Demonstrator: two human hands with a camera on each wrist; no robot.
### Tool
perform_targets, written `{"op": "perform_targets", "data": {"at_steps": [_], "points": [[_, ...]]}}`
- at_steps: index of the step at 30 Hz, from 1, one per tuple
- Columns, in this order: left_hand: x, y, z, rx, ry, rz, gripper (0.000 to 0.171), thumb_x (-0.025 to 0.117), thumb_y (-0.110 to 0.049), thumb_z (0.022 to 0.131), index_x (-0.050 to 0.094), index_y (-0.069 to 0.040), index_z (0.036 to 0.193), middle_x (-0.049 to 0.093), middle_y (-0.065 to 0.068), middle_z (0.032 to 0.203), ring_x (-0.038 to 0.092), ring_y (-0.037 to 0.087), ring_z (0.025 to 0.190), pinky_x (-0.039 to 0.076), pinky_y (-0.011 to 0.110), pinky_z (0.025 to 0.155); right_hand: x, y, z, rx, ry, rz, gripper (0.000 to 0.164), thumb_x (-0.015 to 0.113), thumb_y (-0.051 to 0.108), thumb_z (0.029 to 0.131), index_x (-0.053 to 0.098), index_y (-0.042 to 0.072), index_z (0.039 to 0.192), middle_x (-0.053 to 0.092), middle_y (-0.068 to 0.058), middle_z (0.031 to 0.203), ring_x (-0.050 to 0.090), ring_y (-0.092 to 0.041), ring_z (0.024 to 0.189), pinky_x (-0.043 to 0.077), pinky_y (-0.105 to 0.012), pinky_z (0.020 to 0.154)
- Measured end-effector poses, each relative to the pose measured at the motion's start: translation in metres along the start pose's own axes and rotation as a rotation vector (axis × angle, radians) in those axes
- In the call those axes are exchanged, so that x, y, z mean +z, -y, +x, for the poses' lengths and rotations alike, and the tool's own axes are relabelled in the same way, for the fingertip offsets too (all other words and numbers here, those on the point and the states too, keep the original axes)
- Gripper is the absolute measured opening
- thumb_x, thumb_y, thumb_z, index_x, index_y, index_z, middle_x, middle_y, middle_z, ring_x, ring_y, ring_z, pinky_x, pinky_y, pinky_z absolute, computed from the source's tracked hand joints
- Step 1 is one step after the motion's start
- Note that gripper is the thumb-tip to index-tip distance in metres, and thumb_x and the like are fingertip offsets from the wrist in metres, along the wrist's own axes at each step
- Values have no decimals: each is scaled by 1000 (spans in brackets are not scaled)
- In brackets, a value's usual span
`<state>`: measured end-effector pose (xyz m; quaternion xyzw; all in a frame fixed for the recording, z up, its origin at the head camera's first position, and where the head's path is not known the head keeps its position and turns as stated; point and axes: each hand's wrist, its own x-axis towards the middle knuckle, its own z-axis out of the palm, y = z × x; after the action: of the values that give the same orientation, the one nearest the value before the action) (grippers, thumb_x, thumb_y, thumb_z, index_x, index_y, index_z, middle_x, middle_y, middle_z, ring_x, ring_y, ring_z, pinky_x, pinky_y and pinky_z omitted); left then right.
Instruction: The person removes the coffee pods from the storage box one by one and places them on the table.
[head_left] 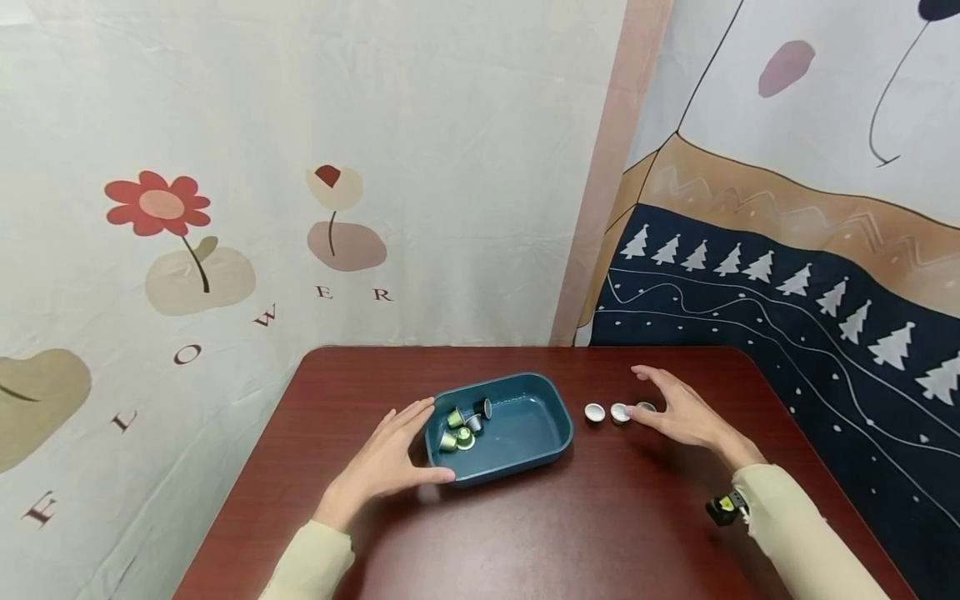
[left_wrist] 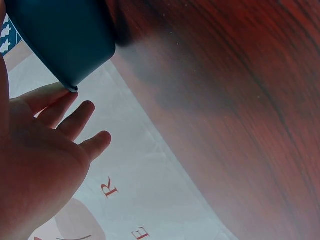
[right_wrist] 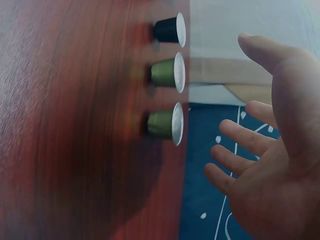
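Note:
A teal rectangular tray [head_left: 517,467] sits on the table with several coffee capsules, green, silver and black, gathered in its left end. Spread around that end is my left hand [head_left: 390,458], thumb by the front rim and fingers by the back left corner. Right of the tray, three more capsules stand in a row, white lids up: a black capsule [right_wrist: 167,30], a green capsule [right_wrist: 164,73] and another green capsule [right_wrist: 161,124]. My right hand [head_left: 682,412] hovers over the row's right end, fingers apart and holding nothing, partly covering the rightmost capsule in the head view.
The dark red wooden table [head_left: 525,542] has rounded far corners. Behind it hangs a pale flower-printed cloth [head_left: 465,167], and on the right a navy cloth [head_left: 750,333] with white trees. A small black device [head_left: 723,507] is worn at the right wrist.

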<state>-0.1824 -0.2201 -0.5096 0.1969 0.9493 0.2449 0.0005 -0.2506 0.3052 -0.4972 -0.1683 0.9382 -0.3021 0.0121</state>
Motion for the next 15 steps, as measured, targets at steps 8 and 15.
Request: {"op": "perform_targets", "data": {"at_steps": [8,15], "points": [[0,1,0,0,1,4,126,88,-80,81,48,-1,170,45,12,181,41,43,169,26,73,140,2,21,6,-20,48,14,85,76,54,106,43,12,172,46,-21,176,47,-49,159,43,-78,127],[-1,0,-1,-2,2,1,125,88,-80,81,48,-1,170,45,11,181,41,41,170,25,72,141,6,40,13,-49,73,32,85,75,55,107,42,15,173,44,-19,178,49,-47,158,55,-72,120]]}}
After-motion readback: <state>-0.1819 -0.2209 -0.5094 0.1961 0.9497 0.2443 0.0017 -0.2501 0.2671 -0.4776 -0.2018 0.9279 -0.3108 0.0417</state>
